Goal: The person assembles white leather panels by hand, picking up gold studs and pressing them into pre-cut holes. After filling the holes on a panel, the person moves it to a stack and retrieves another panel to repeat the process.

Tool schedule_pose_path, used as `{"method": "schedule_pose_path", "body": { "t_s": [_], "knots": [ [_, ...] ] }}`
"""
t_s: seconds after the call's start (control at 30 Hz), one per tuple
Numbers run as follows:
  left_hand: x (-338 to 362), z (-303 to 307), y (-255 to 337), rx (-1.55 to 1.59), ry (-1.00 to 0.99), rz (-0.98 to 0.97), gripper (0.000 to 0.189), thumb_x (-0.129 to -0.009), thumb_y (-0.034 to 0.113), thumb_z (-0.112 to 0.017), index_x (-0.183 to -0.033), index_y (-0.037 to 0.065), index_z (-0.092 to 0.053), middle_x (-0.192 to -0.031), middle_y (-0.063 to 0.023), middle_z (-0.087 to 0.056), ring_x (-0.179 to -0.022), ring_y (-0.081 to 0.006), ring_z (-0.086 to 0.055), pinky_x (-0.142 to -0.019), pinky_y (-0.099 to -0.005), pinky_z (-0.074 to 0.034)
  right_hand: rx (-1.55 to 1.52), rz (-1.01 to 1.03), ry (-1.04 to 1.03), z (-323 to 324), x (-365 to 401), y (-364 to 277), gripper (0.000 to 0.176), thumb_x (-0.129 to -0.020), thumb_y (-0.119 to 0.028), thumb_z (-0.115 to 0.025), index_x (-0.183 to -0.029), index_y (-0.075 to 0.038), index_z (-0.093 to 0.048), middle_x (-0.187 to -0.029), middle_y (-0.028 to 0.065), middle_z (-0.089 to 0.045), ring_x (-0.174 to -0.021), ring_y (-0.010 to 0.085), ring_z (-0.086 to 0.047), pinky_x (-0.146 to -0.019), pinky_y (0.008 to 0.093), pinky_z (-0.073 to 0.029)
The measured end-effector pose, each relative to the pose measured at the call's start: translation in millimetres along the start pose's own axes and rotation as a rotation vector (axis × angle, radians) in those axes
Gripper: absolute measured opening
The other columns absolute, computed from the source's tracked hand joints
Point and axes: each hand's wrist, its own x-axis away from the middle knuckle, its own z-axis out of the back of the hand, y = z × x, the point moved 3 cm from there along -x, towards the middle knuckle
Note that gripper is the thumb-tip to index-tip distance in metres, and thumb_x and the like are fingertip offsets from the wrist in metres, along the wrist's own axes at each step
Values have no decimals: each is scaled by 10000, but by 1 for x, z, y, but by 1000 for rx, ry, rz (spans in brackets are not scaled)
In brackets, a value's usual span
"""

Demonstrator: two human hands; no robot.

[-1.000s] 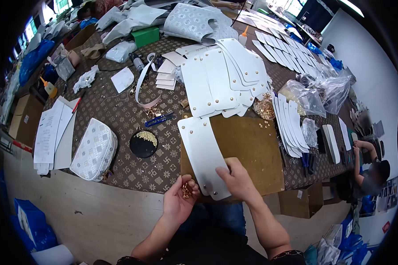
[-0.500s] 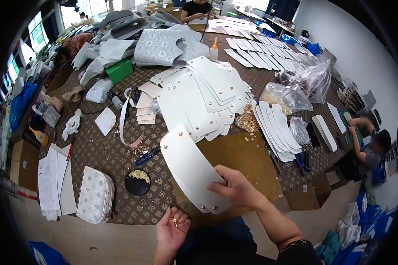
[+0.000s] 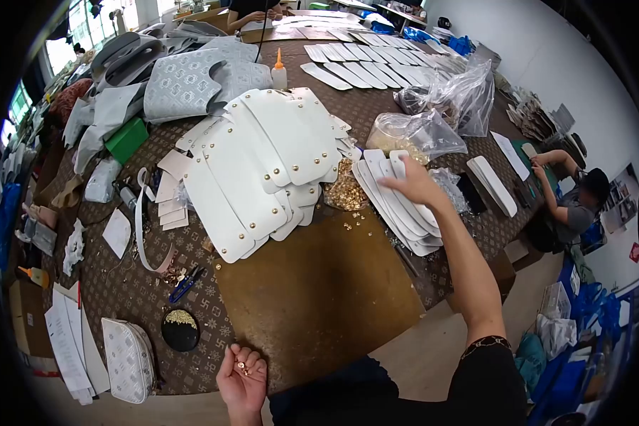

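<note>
The right arm stretches forward, its hand (image 3: 415, 186) over white strips (image 3: 382, 202) on the worktop (image 3: 209, 305), thumb and fingers apart; the strips run far-left to near-right. The palm-up left hand (image 3: 243, 380) curls round gold rivets (image 3: 242, 367).

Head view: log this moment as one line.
left hand: cupping small shiny gold studs | right hand: over overlapping long white strips

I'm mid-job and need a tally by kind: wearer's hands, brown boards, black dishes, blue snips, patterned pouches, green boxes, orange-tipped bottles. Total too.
Wearer's hands: 2
Brown board: 1
Black dish: 1
Blue snips: 1
Patterned pouch: 1
Green box: 1
Orange-tipped bottles: 2
Total: 9
</note>
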Motion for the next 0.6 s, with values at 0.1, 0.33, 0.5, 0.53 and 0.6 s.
{"method": "schedule_pose_path", "body": {
  "t_s": [0.1, 0.33, 0.5, 0.53, 0.6],
  "knots": [
    [-8, -9, -12, -50, 40, 20, 276, -1118, 231, -442, -1050, 34, -623, -812, -34, -505, -744, -154, -432, -670, -281, -390, 232, -227, -200, -23, 41, 56, 1093, -734, -694, -815, -1434, 65, -458, -1434, 308, -551, -1339, 450, -541, -1126, 514, -412],
    [-24, -37, -36, -182, 2, 36, 293, -1122, 220, -430, -1045, 22, -633, -788, -39, -497, -734, -157, -428, -665, -281, -385, 223, -96, -52, -23, 59, 86, 617, -926, -487, -704, -1232, 35, -583, -1258, 292, -643, -1196, 467, -604, -1036, 542, -469],
    [-23, -40, -54, -161, 1, 19, 293, -1123, 219, -427, -1046, 24, -632, -778, -41, -497, -725, -159, -428, -662, -285, -391, 365, 0, -106, -1, 53, 86, 260, -976, -216, -576, -1075, 22, -614, -1022, 289, -709, -992, 483, -684, -910, 579, -526],
    [-22, -40, -57, -159, -5, 25, 294, -1124, 219, -426, -1045, 25, -631, -778, -43, -500, -722, -159, -429, -660, -286, -393, 429, -22, -71, 8, 51, 86, 191, -968, -137, -537, -1050, 18, -613, -955, 284, -717, -929, 490, -698, -878, 592, -534],
    [-20, -40, -58, -157, 6, 16, 291, -1123, 219, -429, -1042, 26, -630, -781, -44, -506, -720, -159, -430, -659, -287, -395, 448, -44, 32, 33, 46, 92, 175, -951, -104, -521, -1045, 16, -606, -950, 283, -717, -925, 492, -698, -866, 589, -532]
  ]
}}
